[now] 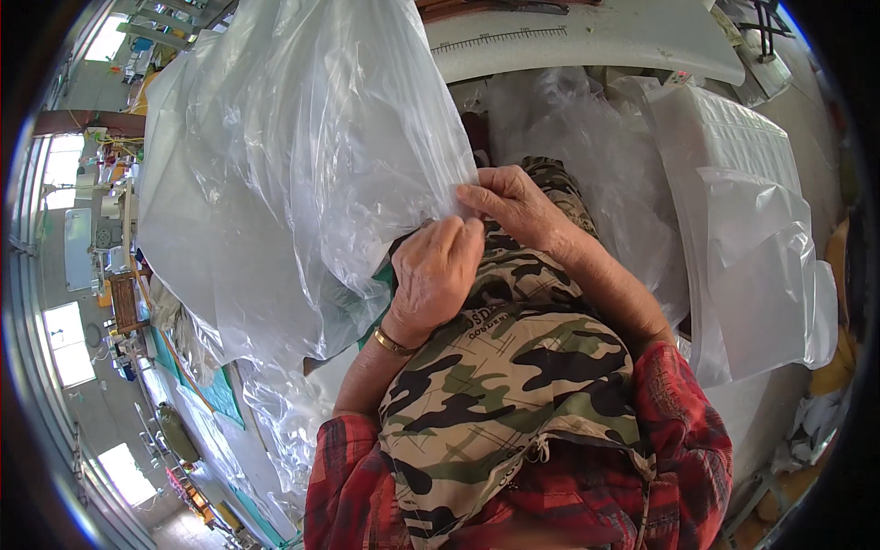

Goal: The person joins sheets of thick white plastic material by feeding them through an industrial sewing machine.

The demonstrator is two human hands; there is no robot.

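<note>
My left hand (433,275) and right hand (513,206) meet at the edge of a clear bag (293,174). Both grips are pressed together on the film: the left fingers curl over it and the right fingertips (469,195) pinch the same edge from the other side, touching the left ones. I judge the two pinches sit this close so the thin layers can be rubbed apart at the mouth.

The bag rises from the hands up and to the left, billowing loosely, its lower folds hanging past my left wrist, where a gold bracelet (394,344) shows. A camouflage garment (495,385) lies under both forearms, draped over my lap and held against me, just below the bag's edge.

To the right lies a stack of more bags (742,229), flat and folded. Beyond the hands, a white surface (587,41) with a ruler marking along its edge runs across the top.
</note>
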